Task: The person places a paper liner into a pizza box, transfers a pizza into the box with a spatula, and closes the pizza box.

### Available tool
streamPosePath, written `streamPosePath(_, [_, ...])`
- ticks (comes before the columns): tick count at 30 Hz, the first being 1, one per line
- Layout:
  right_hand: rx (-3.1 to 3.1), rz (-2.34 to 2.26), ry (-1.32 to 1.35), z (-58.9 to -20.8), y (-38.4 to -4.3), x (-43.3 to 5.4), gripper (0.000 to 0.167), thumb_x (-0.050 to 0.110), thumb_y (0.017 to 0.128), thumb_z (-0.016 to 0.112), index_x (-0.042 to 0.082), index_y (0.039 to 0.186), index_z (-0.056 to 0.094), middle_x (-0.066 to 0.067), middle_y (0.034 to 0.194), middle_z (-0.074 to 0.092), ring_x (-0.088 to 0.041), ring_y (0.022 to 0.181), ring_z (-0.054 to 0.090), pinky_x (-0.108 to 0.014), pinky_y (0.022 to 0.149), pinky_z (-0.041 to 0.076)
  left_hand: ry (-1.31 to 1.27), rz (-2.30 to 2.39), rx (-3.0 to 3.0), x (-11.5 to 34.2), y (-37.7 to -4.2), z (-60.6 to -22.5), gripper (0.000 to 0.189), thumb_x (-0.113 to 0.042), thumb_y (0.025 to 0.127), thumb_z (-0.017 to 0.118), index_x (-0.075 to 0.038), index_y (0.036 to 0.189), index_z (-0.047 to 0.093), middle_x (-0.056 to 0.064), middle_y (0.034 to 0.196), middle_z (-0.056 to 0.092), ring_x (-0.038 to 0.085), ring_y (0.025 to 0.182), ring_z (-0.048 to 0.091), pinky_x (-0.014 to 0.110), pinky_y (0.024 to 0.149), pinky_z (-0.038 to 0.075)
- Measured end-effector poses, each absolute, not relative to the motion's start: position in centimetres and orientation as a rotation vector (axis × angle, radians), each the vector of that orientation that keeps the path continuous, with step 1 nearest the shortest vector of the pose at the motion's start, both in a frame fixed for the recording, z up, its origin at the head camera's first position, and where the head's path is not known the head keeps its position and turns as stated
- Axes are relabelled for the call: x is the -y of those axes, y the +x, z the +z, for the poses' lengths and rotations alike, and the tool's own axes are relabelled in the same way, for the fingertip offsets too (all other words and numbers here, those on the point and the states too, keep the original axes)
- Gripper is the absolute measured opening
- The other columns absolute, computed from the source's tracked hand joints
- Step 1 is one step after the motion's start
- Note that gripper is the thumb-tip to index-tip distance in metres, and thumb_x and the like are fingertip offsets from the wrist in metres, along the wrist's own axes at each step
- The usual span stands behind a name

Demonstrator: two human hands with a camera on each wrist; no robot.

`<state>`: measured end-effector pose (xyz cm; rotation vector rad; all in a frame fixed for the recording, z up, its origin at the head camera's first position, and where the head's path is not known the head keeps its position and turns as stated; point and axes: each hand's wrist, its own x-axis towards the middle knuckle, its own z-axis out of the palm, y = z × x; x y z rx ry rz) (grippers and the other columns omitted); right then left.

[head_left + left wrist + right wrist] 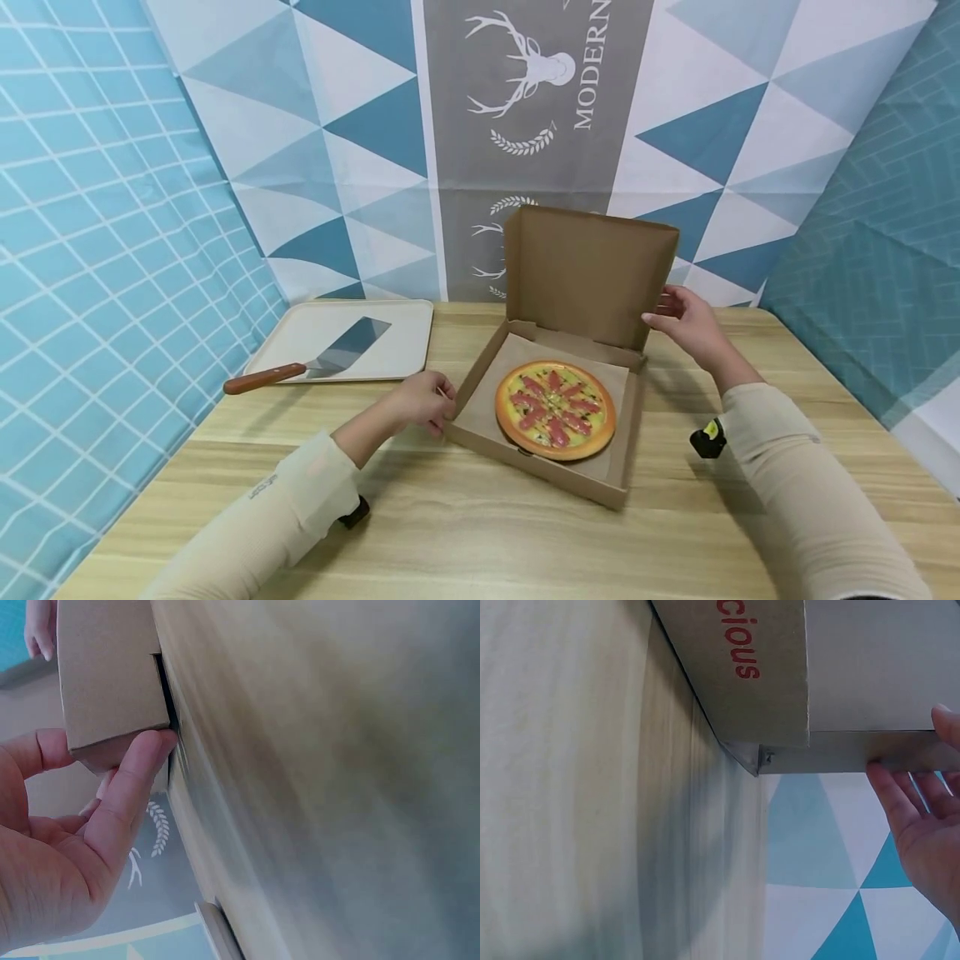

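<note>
A cardboard pizza box [540, 477] stands on the table with its lid [588, 275] raised upright. Inside, on brown paper, lies a round pizza [555, 408] with a golden crust and reddish strips on top. My left hand [426, 400] grips the box's front left corner; in the left wrist view its thumb and fingers [139, 765] are on either side of that corner. At the lid's right edge, my right hand [690, 325] pinches the side flap [840, 752] between thumb and fingers. Red lettering [739, 641] shows on the box's outer side.
Left of the box, a cream tray [401, 329] lies near the wall. A pizza server with a wooden handle [264, 378] rests across it, the handle jutting over the tray's front edge. Patterned cloth [375, 167] hangs close behind the table.
</note>
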<state>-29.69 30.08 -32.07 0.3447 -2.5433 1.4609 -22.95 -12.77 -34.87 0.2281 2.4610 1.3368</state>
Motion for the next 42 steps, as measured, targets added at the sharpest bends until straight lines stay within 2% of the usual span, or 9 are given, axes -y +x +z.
streamPosePath(7, [2.586, 1.484, 0.384, -31.9, -30.3, -29.6, 0.065, 0.019, 0.099, 0.059, -0.005, 0.150, 0.026, -0.031, 0.140, 0.042, -0.042, 0.124, 0.046, -0.027, 0.082, 0.054, 0.310, 1.373, -2.429, 12.6, -21.6, -34.9, 0.017, 0.003, 0.076, 0.057, 0.004, 0.092, 0.054, 0.011, 0.074, 0.055, 0.018, 0.055, 0.061, 0.037, 0.056, 0.057])
streamPosePath(13, [2.598, 1.525, 0.407, -32.2, -30.8, -29.0, 0.061, 0.013, 0.101, 0.054, -0.010, 0.148, 0.024, -0.035, 0.139, 0.040, -0.045, 0.122, 0.047, -0.044, 0.087, 0.051, 0.371, 1.368, -2.418, 12.4, -20.5, -34.8, 0.010, 0.004, 0.076, 0.059, 0.001, 0.082, 0.051, 0.011, 0.071, 0.056, 0.019, 0.054, 0.063, 0.037, 0.056, 0.057])
streamPosePath(18, [2.617, 1.473, 0.417, -32.1, -31.5, -28.1, 0.055, 0.007, 0.101, 0.052, -0.011, 0.147, 0.026, -0.035, 0.136, 0.042, -0.046, 0.119, 0.049, -0.047, 0.087, 0.051, 0.385, 1.320, -2.413, 12.3, -20.0, -34.6, 0.014, 0.002, 0.078, 0.066, 0.000, 0.080, 0.052, 0.012, 0.067, 0.060, 0.019, 0.055, 0.064, 0.035, 0.055, 0.057])
streamPosePath(22, [2.652, 1.430, 0.379, -31.6, -32.0, -27.2, 0.054, 0.008, 0.100, 0.052, -0.011, 0.145, 0.028, -0.034, 0.135, 0.042, -0.045, 0.119, 0.049, -0.048, 0.089, 0.051, 0.386, 1.191, -2.528, 12.2, -21.1, -33.7, 0.018, -0.010, 0.083, 0.074, -0.002, 0.079, 0.059, 0.011, 0.067, 0.064, 0.018, 0.058, 0.064, 0.034, 0.056, 0.056])
streamPosePath(27, [2.672, 1.426, 0.353, -31.4, -32.3, -26.4, 0.051, 0.005, 0.099, 0.052, -0.012, 0.142, 0.031, -0.034, 0.133, 0.043, -0.045, 0.118, 0.049, -0.054, 0.091, 0.048, 0.291, 1.413, -2.549, 11.8, -24.6, -31.7, 0.019, -0.014, 0.091, 0.069, 0.003, 0.100, 0.065, 0.016, 0.091, 0.067, 0.022, 0.077, 0.064, 0.035, 0.070, 0.057])
streamPosePath(31, [2.664, 1.414, 0.351, -31.6, -32.6, -25.8, 0.048, 0.003, 0.098, 0.051, -0.013, 0.139, 0.033, -0.034, 0.131, 0.044, -0.045, 0.117, 0.050, -0.055, 0.091, 0.048, 0.165, 1.817, -2.374, 11.1, -27.9, -30.5, 0.035, -0.007, 0.095, 0.060, 0.009, 0.125, 0.054, 0.024, 0.121, 0.060, 0.031, 0.103, 0.062, 0.039, 0.088, 0.053])
streamPosePath(34, [2.663, 1.398, 0.352, -31.8, -32.7, -25.5, 0.047, 0.003, 0.097, 0.051, -0.014, 0.138, 0.034, -0.034, 0.130, 0.044, -0.045, 0.116, 0.050, -0.053, 0.090, 0.049, 0.080, 2.029, -2.265, 10.3, -30.0, -30.5, 0.046, -0.004, 0.095, 0.058, 0.008, 0.137, 0.044, 0.025, 0.131, 0.052, 0.037, 0.119, 0.054, 0.044, 0.097, 0.047])
streamPosePath(39, [2.666, 1.361, 0.339, -32.0, -32.8, -25.2, 0.044, 0.003, 0.097, 0.051, -0.015, 0.135, 0.037, -0.034, 0.128, 0.047, -0.044, 0.114, 0.053, -0.047, 0.088, 0.052, -0.002, 2.119, -2.262, 9.0, -32.9, -31.1, 0.061, -0.005, 0.093, 0.061, -0.003, 0.147, 0.034, 0.023, 0.138, 0.046, 0.037, 0.124, 0.050, 0.047, 0.097, 0.046])
streamPosePath(42, [2.673, 1.337, 0.312, -31.8, -33.0, -24.9, 0.043, 0.004, 0.096, 0.052, -0.014, 0.133, 0.039, -0.033, 0.125, 0.049, -0.043, 0.111, 0.055, -0.045, 0.086, 0.053, -0.036, 2.100, -2.325, 8.4, -34.1, -31.1, 0.062, -0.007, 0.092, 0.062, -0.007, 0.148, 0.035, 0.021, 0.140, 0.044, 0.035, 0.123, 0.050, 0.048, 0.096, 0.047])
